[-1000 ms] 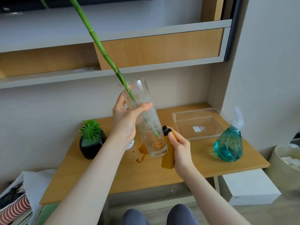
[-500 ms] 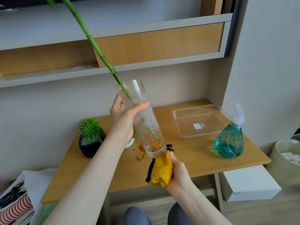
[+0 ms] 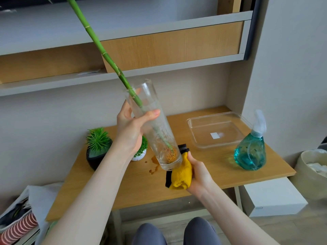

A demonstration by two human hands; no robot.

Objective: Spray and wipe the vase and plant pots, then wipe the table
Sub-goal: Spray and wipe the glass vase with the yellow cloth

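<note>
My left hand (image 3: 131, 131) grips a tall clear glass vase (image 3: 160, 138) and holds it tilted above the wooden table (image 3: 221, 167). A green bamboo stalk (image 3: 99, 45) leans out of the vase toward the upper left, its orange roots at the bottom. My right hand (image 3: 200, 174) holds a bunched yellow cloth (image 3: 182, 174) with a black edge against the vase's base. A black pot with a spiky green plant (image 3: 97, 149) stands at the table's left. A small white pot (image 3: 139, 154) is partly hidden behind my left wrist.
A blue spray bottle (image 3: 251, 149) stands at the table's right, behind it a clear plastic tray (image 3: 217, 131). Brown spill marks (image 3: 154, 167) lie under the vase. Shelves run along the wall above. A bin (image 3: 313, 172) and a white box (image 3: 272, 198) sit on the floor at right.
My right hand has dropped from the vase's side to under its base, and the cloth now shows its yellow face. The vase has shifted little.
</note>
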